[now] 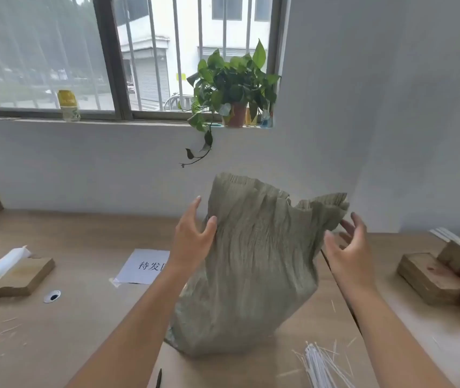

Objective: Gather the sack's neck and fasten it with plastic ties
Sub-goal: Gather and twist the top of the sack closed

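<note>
Two hands flank the sack (248, 264) in our head view: the left hand (192, 239) spread wide with its thumb on the cloth, the right hand (349, 247) open, fingers near the mouth's right lip, holding nothing. Bare table (83, 317) lies left of the left hand past a printed sheet (142, 266); cardboard boxes (441, 273) crowd beyond the right hand. Plastic ties (321, 365) lie under the right forearm. Ahead are a wall, window and potted plant (230, 88). The sack stands upright between our hands, long axis vertical, ruffled mouth up.
</note>
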